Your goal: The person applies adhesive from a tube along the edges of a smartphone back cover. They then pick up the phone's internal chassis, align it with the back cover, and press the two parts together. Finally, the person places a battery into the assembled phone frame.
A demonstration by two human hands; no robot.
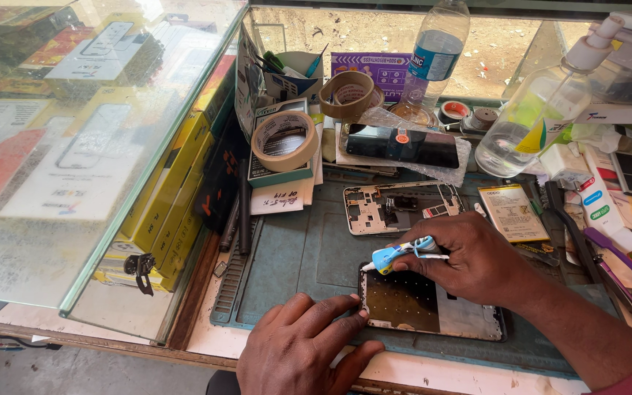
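My right hand point(477, 260) holds a small blue and white glue tube point(396, 254), its tip pointing left over the top left corner of an opened phone panel point(433, 307). That panel lies flat on a grey-blue work mat point(309, 249). My left hand point(305, 344) presses its fingertips on the panel's left edge. Behind them lies a bare phone frame point(396, 208) with cut-outs.
Two tape rolls point(284, 139) point(349, 93), a dark phone in a plastic bag point(404, 146), a phone battery point(512, 212), a pump bottle point(543, 110) and a water bottle point(437, 47) stand behind. A glass case point(82, 146) with boxes fills the left. Tools and tubes lie at right point(608, 241).
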